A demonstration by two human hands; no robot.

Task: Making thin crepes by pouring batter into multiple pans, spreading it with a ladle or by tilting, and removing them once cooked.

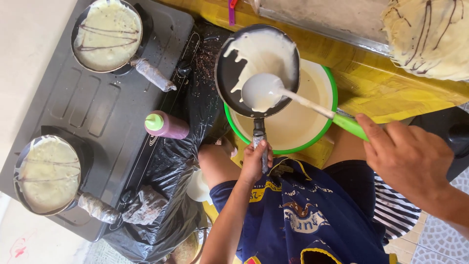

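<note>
My left hand [255, 162] grips the handle of a small black pan [225, 73], held tilted over a green-rimmed bowl [333, 83] of pale batter. White batter coats the pan's upper half and runs down in streaks. My right hand [408, 159] holds the green handle of a ladle [261, 91]. The ladle's cup, full of batter, rests over the pan's lower part.
On the left, a dark two-burner stove [105, 105] carries two pans of crepes [107, 34] [47, 173] streaked with chocolate. A squeeze bottle [167, 125] with a green cap lies on black plastic sheeting [168, 166]. Finished crepes [430, 36] are stacked at top right on a yellow surface [376, 85].
</note>
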